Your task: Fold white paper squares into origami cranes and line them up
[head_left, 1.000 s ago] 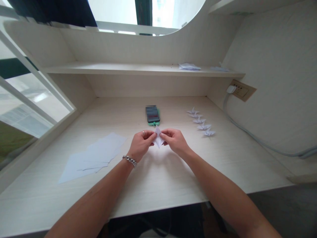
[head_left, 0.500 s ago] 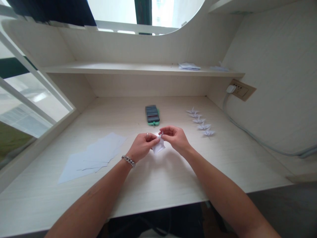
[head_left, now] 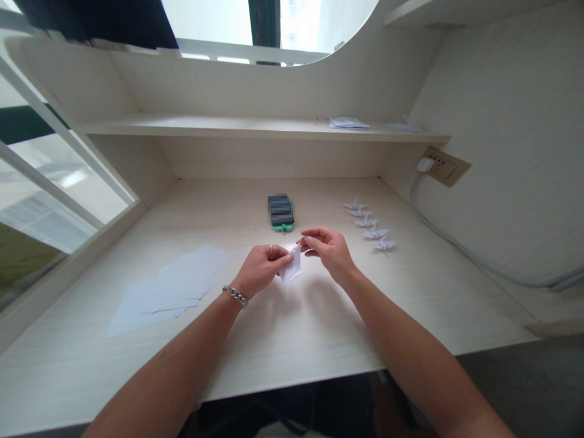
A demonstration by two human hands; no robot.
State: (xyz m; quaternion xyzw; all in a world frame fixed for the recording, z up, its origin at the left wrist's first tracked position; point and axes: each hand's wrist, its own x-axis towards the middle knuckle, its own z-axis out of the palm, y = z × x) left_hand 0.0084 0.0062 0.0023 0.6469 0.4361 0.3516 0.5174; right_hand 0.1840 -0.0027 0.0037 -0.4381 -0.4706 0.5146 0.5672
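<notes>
A small folded white paper piece (head_left: pixel 292 266) is held just above the pale wooden desk (head_left: pixel 283 328) at its middle. My left hand (head_left: pixel 261 267), with a ring and a metal bracelet, pinches the piece's left side. My right hand (head_left: pixel 327 248) pinches its upper tip between thumb and forefinger. A row of several finished paper cranes (head_left: pixel 370 225) lies to the right of my hands. Loose white sheets (head_left: pixel 171 287) lie spread on the desk to the left.
A phone in a green case (head_left: pixel 280 212) lies flat just beyond my hands. On the shelf (head_left: pixel 228 126) above rest more folded papers (head_left: pixel 348 123). A wall socket with a white plug (head_left: pixel 438 164) and a grey cable (head_left: pixel 460 246) sits at the right.
The paper piece has turned from upright to tilted. My right hand rose and shifted to pinch its upper tip, while my left hand kept its grip on the left side.
</notes>
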